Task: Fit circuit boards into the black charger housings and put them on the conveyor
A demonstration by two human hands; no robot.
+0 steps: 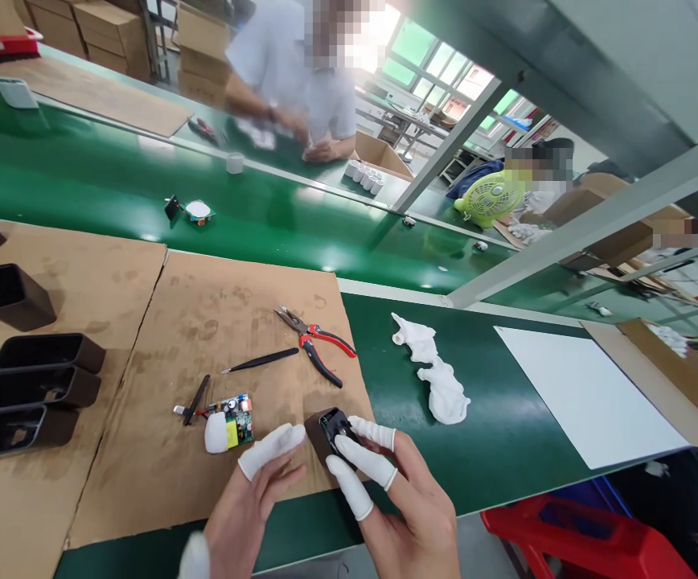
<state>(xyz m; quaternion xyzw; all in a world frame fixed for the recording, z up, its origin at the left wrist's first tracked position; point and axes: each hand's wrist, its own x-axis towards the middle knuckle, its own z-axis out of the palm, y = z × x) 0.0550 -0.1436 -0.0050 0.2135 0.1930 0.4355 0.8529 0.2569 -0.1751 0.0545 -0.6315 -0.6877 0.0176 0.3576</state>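
A small dark brown housing (326, 430) with a black part inside sits between both my hands at the near edge of the cardboard mat (162, 458). My right hand (403, 503), in white finger cots, pinches it from the right. My left hand (252, 503) presses a cot-covered finger against its left side. Just to the left lies a green circuit board (233, 418) with a white part and a black stick-like piece (195, 400).
Black tweezers (261, 360) and red-handled pliers (316, 342) lie on the mat. Several dark open housings (35, 378) stand at left. White gloves (439, 378) and a white sheet (590, 394) lie on the green bench. Beyond the conveyor (84, 173), other people work.
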